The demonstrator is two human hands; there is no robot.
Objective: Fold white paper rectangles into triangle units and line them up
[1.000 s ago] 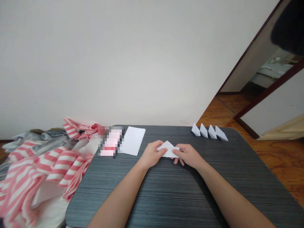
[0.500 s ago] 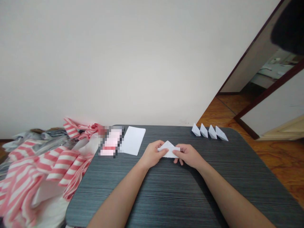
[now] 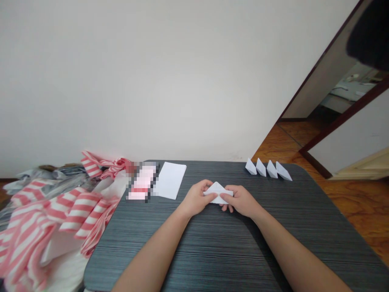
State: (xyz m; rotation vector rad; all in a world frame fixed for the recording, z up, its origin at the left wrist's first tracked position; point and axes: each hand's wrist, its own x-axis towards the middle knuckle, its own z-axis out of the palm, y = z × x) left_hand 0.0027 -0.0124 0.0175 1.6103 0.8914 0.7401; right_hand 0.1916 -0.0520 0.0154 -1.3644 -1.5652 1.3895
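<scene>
Both my hands pinch one small folded white paper piece [image 3: 217, 190] just above the dark striped table [image 3: 212, 251]. My left hand [image 3: 196, 198] grips its left end, thumb on top and fingers curled under. My right hand [image 3: 240, 200] holds the right end the same way. The paper shows a pointed top between the two hands. Several finished folded white paper triangles [image 3: 268, 168] stand in a row at the far right of the table. A stack of flat white paper sheets [image 3: 170, 179] lies to the far left of my hands.
A blurred pink and white item [image 3: 142, 182] lies beside the paper stack. Red-and-white striped cloth and bags [image 3: 51, 219] pile up past the table's left edge. A white wall runs behind the table, and an open doorway with wood floor [image 3: 306, 138] lies to the right.
My hands have drawn closer together on the paper piece, which now looks narrower and sits slightly lower. Nothing else has moved.
</scene>
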